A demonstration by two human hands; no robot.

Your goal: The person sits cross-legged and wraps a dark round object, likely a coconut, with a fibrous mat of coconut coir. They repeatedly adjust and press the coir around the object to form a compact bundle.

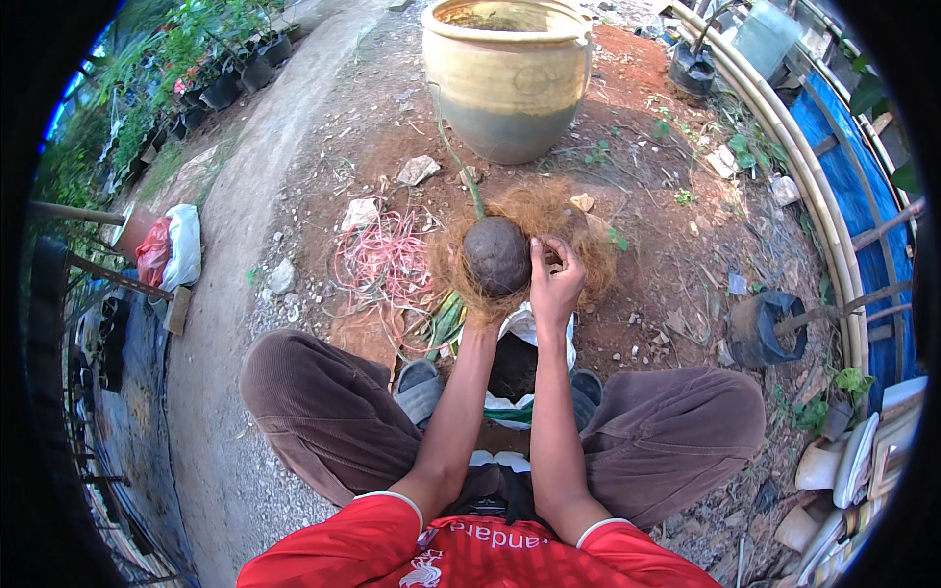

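A round ball of dark, packed soil (pixel 497 256) sits in a loose nest of brown coconut fibre (pixel 588 228) in front of me. From behind the ball rises a green plant stem (pixel 475 192), thin toward its top. My left hand (pixel 485 317) supports the ball and fibre from below; most of its fingers are hidden by them. At the ball's right side, my right hand (pixel 559 279) has bent fingers and thumb in a loose pinch at the fibre, touching the ball. Below my wrists, an open white sack (pixel 522 323) holds dark soil (pixel 512 364) between my feet.
Tangled pink plastic twine (pixel 382 253) lies left of the ball, near cut green leaves (pixel 445 320). A large glazed pot (pixel 507 81) stands ahead. Bamboo poles (pixel 794 140) and a black planter bag (pixel 764 331) are at the right. Several stones, including one pale stone (pixel 283 277), dot the ground.
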